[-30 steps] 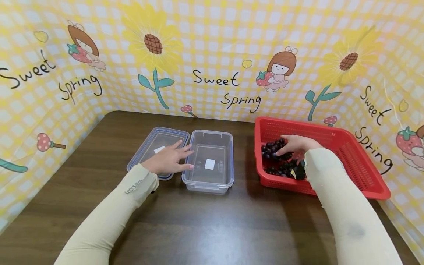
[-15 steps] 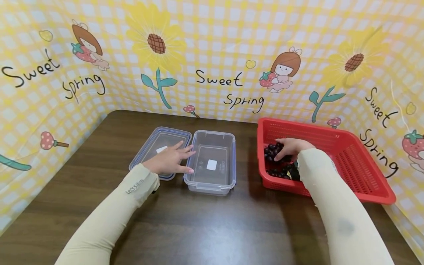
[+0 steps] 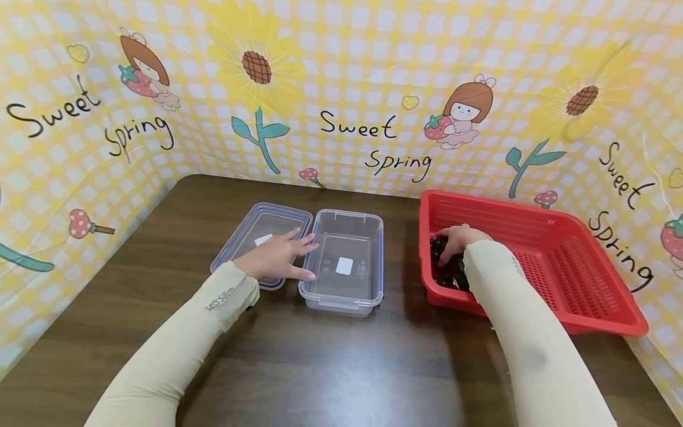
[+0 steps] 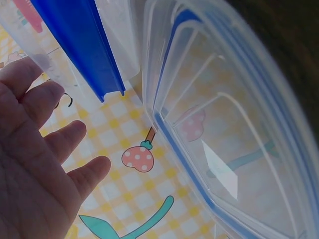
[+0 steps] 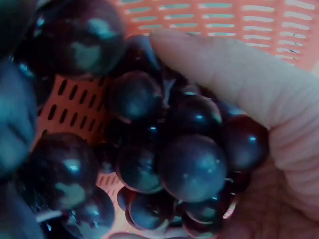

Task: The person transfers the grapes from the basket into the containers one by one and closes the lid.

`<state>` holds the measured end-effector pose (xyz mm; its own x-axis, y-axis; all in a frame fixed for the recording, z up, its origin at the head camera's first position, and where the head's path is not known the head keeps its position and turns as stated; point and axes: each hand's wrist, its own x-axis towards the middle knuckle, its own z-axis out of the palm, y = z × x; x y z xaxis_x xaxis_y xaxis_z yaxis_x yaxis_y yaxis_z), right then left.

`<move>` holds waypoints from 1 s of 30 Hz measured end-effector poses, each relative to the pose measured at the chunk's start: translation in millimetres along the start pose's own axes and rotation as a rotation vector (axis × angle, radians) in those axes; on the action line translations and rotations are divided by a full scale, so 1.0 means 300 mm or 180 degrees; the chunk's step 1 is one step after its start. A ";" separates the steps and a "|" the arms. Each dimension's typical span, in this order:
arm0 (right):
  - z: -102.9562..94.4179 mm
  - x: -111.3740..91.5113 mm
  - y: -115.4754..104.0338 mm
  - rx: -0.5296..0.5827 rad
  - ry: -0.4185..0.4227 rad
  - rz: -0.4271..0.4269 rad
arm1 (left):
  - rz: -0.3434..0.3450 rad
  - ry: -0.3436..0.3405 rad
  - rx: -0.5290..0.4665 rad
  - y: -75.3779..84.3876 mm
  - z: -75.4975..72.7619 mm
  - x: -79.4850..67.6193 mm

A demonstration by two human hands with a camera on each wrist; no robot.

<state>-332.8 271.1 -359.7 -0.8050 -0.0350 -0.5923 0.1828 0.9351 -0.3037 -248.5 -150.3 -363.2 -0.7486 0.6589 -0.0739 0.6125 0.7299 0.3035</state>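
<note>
In the head view, dark purple grapes (image 3: 439, 249) lie at the left end of a red plastic basket (image 3: 581, 284). My right hand (image 3: 461, 238) reaches down among them, partly covering them. The right wrist view shows its thumb (image 5: 209, 64) over a bunch of grapes (image 5: 192, 167) and fingers curling below it. My left hand (image 3: 273, 258) has its fingers spread above the transparent lid (image 3: 256, 225), fingertips right at the left rim of a transparent food container (image 3: 341, 299). The container has no food in it, only a white label (image 3: 344, 265) on its floor.
A dark wooden table (image 3: 320, 367) carries everything. Yellow checked cloth (image 3: 352, 71) with printed flowers and figures stands behind and at both sides. A blue clip flap (image 4: 82, 45) of the container shows in the left wrist view.
My right hand has shifted left and deeper among the grapes, hiding more of them. My left hand stays at the container's rim. The head view has turned slightly.
</note>
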 end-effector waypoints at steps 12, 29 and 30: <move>0.012 -0.097 -0.046 -0.0157 0.0177 -0.0124 | 0.0004 -0.0003 0.0012 0.007 -0.006 -0.001; -0.011 -0.176 -0.067 -0.0389 0.0628 -0.0569 | -0.0054 -0.0022 0.0122 0.002 0.004 -0.001; -0.018 -0.181 -0.070 -0.0395 0.0665 -0.0589 | -0.0034 -0.0007 0.0135 0.000 0.003 -0.001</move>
<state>-295.9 255.3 -317.1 -0.9192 -0.1475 -0.3652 -0.0378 0.9560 -0.2910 -248.0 -150.2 -364.0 -0.7546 0.6514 -0.0791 0.6147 0.7439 0.2621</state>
